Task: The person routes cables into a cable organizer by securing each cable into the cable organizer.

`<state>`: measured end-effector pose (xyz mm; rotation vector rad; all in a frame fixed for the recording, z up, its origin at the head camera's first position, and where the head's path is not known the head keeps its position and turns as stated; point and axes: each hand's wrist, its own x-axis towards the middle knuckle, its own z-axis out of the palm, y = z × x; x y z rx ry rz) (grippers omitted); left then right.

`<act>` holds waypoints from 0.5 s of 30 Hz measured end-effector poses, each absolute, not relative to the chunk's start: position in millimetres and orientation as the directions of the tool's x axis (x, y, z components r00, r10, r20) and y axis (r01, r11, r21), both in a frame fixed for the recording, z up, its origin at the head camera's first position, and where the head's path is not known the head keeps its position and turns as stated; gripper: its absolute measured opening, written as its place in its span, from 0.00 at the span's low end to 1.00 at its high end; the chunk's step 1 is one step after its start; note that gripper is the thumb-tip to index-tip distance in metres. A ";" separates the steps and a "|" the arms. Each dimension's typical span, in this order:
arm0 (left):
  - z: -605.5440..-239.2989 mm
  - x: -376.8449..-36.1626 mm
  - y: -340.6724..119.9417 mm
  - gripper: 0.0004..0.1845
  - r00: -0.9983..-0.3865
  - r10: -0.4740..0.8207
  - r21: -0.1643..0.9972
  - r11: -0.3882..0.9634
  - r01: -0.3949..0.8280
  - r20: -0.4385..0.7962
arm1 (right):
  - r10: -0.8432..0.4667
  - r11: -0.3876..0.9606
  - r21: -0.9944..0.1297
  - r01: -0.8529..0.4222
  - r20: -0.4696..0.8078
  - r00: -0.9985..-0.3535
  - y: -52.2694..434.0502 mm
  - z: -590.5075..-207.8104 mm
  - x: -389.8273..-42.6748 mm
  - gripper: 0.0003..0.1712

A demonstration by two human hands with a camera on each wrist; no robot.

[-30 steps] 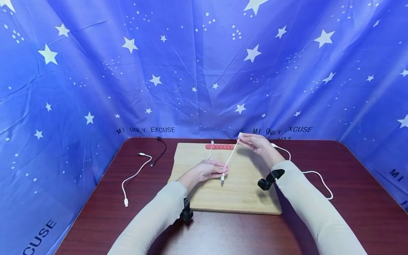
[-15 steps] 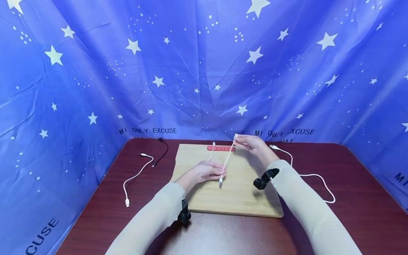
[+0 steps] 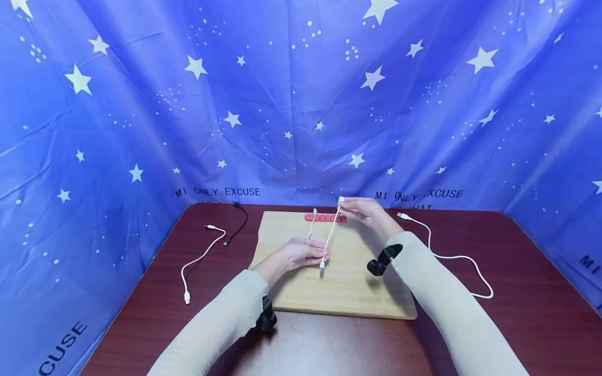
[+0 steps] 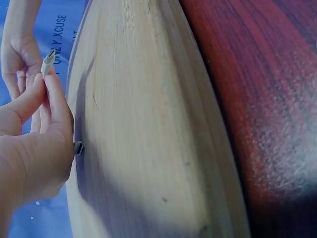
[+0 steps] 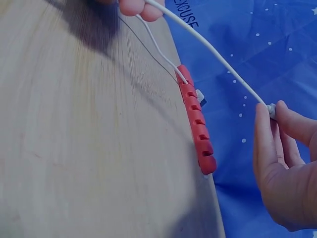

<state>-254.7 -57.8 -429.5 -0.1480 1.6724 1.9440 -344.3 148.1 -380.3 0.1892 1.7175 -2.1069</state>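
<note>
Starting with the head view: a short white cable [image 3: 331, 234] is stretched taut above the wooden board [image 3: 348, 292], running from about 7 o'clock up to 1 o'clock. The left hand [image 3: 301, 253] pinches it near the low plug; the right hand [image 3: 364, 211] pinches the far plug, just above the red cable clip strip [image 3: 325, 218] at the board's 12 o'clock edge. Another white cable already sits in the strip's left end.

Over to the left wrist view: thumb and forefinger of the left hand [image 4: 34, 148] are closed on the cable just behind its connector [image 4: 48, 60], other fingers curled.

Right wrist view now: the right hand [image 5: 285, 163] nips the plug end, the cable [image 5: 218, 54] running off toward 11 o'clock, above the strip [image 5: 197, 121].

It looks feather-light, limp and smooth; I'd judge the stiff plug ends the surest places to grip.
</note>
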 end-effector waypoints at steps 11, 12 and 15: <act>-426.7 -248.4 -58.0 0.18 -0.868 0.290 0.883 -0.125 -0.453 -0.404 | -0.171 -0.111 -0.906 0.408 -0.387 -0.906 131.1 -374.9 -357.3 0.32; -426.8 -248.3 -58.1 0.18 -0.871 0.284 0.884 -0.130 -0.450 -0.402 | -0.171 -0.123 -0.904 0.410 -0.388 -0.906 130.6 -375.7 -357.9 0.32; -427.0 -247.6 -58.7 0.18 -0.874 0.274 0.883 -0.140 -0.448 -0.400 | -0.174 -0.139 -0.901 0.411 -0.387 -0.906 129.1 -378.9 -359.7 0.32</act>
